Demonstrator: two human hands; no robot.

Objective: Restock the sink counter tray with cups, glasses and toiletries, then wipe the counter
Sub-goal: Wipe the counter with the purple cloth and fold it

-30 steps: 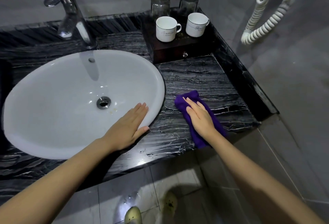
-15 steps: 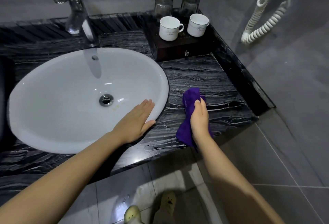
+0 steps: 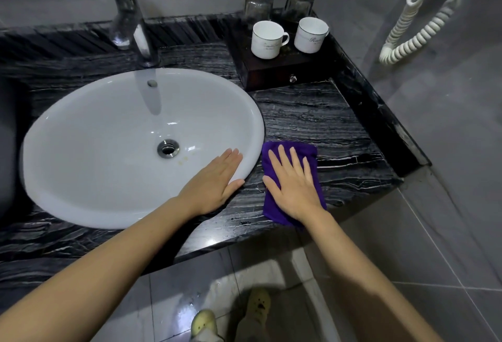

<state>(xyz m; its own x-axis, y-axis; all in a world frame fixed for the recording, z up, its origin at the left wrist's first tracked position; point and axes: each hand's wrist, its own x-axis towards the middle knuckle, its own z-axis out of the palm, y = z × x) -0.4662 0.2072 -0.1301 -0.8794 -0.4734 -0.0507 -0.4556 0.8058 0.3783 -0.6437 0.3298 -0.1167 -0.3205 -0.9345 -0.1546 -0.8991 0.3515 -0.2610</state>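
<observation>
A purple cloth [image 3: 274,211] lies flat on the black marble counter [image 3: 326,129], just right of the white sink [image 3: 108,137]. My right hand [image 3: 292,182] presses on the cloth with flat, spread fingers. My left hand [image 3: 214,178] rests palm down on the sink's right rim, holding nothing. At the back right corner a dark wooden tray [image 3: 274,69] carries two white cups [image 3: 267,40] [image 3: 311,34] in front and two clear glasses [image 3: 258,4] [image 3: 300,0] behind them.
A chrome tap [image 3: 127,15] stands behind the sink. A raised black ledge [image 3: 380,118] borders the counter on the right. A white coiled cord [image 3: 418,31] hangs on the grey wall. Grey floor tiles and my two feet show below the counter edge.
My right hand went from gripping the bunched cloth near the counter's front edge to pressing it spread flat, closer to the sink. My left hand stayed on the rim.
</observation>
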